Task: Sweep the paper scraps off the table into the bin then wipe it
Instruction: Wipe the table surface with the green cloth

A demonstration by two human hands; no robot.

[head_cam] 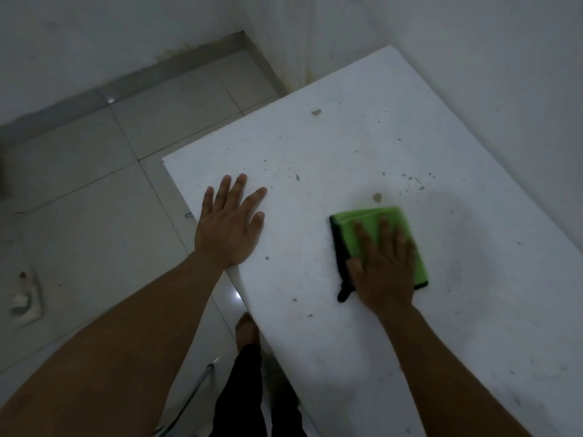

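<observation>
A white table (pixel 362 146) fills the middle and right of the head view, dotted with small dark specks and two brownish stains. A folded green cloth (pixel 372 225) with a black edge lies flat on it, right of centre. My right hand (pixel 383 266) presses down on the cloth with straight, spread fingers. My left hand (pixel 228 225) rests flat on the table near its left edge, fingers spread, holding nothing. I see no bin and no paper scraps on the table.
Grey floor tiles (pixel 94 184) lie left of the table. White walls (pixel 489 74) meet in a corner behind it. A pale crumpled object (pixel 26 298) lies on the floor at far left. My bare foot (pixel 247 329) and dark trouser leg stand under the table's near edge.
</observation>
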